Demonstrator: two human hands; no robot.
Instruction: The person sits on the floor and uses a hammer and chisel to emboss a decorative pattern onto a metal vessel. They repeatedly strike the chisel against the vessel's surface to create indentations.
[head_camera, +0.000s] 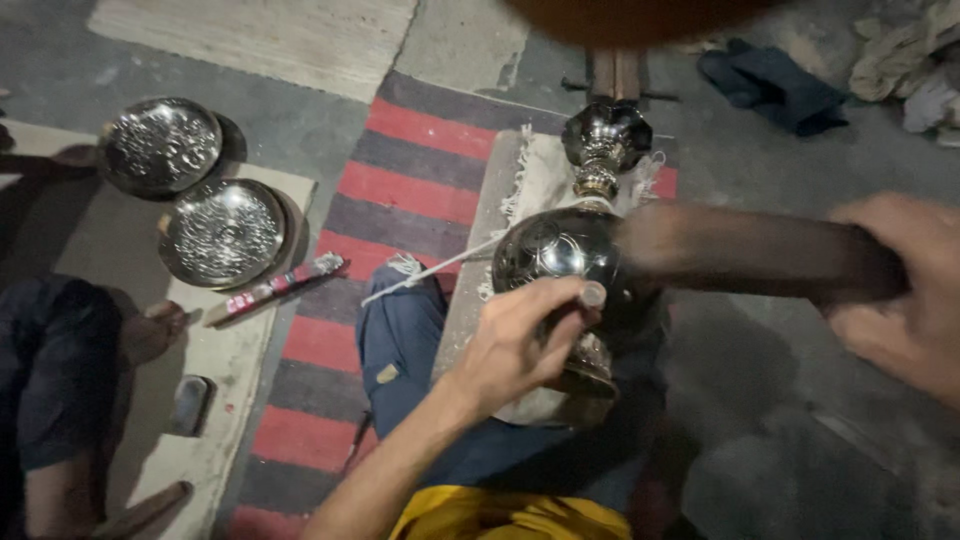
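Pinching a thin punch (590, 295), the left hand (510, 350) sets it on the metal vase (565, 250); the right hand (900, 290) grips a blurred hammer (740, 250) just above.

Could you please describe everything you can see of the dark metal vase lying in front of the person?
The dark, shiny, engraved metal vase lies on its side on a fringed pale cloth. It has a round belly, a narrow banded neck and a flared faceted end pointing away. The left hand holds a small punch-like tool against the belly; the right hand holds a blurred dark wooden mallet over it.
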